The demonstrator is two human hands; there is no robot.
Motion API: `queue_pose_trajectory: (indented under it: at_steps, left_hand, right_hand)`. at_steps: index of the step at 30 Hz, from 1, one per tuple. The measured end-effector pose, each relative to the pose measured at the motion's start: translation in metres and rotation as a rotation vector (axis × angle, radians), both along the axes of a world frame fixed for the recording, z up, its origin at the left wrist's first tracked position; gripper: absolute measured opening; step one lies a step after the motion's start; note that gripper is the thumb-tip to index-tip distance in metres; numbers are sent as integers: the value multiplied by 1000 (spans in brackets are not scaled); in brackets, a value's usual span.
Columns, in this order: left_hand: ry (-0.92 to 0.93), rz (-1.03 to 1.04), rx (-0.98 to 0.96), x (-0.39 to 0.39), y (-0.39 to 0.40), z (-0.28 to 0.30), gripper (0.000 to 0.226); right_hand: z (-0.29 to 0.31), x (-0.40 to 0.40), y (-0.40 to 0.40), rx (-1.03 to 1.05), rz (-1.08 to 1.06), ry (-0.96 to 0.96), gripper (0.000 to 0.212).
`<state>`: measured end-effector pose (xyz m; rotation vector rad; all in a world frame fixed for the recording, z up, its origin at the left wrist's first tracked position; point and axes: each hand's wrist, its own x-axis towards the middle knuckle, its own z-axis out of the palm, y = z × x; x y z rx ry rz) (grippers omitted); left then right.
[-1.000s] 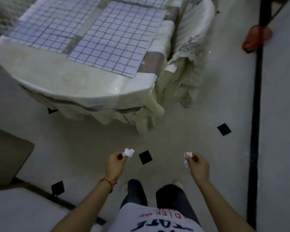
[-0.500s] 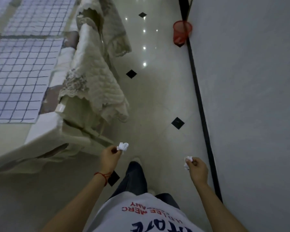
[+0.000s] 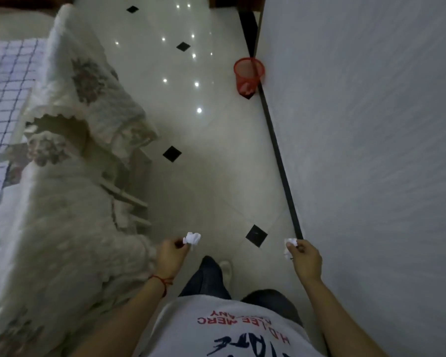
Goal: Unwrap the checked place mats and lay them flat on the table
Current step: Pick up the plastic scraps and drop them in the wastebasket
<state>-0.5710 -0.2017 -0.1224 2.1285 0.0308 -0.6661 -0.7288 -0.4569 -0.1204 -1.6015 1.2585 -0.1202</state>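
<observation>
Checked place mats (image 3: 3,99), white with dark grid lines, lie flat on the table (image 3: 0,202) at the far left edge of the head view. My left hand (image 3: 169,256) is low in the middle, pinching a crumpled white paper wad (image 3: 191,238). My right hand (image 3: 305,258) is near the wall, fingers closed on a second small white paper wad (image 3: 289,245). Both hands are over the floor, away from the table.
A chair draped in a cream quilted cover (image 3: 88,104) stands beside the table. A red mesh waste basket (image 3: 248,76) sits on the pale tiled floor (image 3: 206,161) against the grey wall (image 3: 371,150), ahead of me. A black skirting strip (image 3: 278,155) runs along the wall.
The view has swung from the table toward the aisle along the wall. The red basket is now nearer and more central. Both hands keep their paper wads.
</observation>
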Motion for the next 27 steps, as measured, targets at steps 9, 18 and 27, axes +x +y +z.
queue_pose_trajectory:
  at_steps: [9,18,27]
  left_hand:
    - [-207,-40,32,181,-167,21,36]
    - [-95,166,61,276,-241,20,41]
    - [-54,366,110,417,-260,9,35]
  right_hand:
    - [-6,107,-123,-17,-15,52,37]
    - [0,286,-262,6,181,31,21]
    - [4,506,-322,-4,284,-52,18]
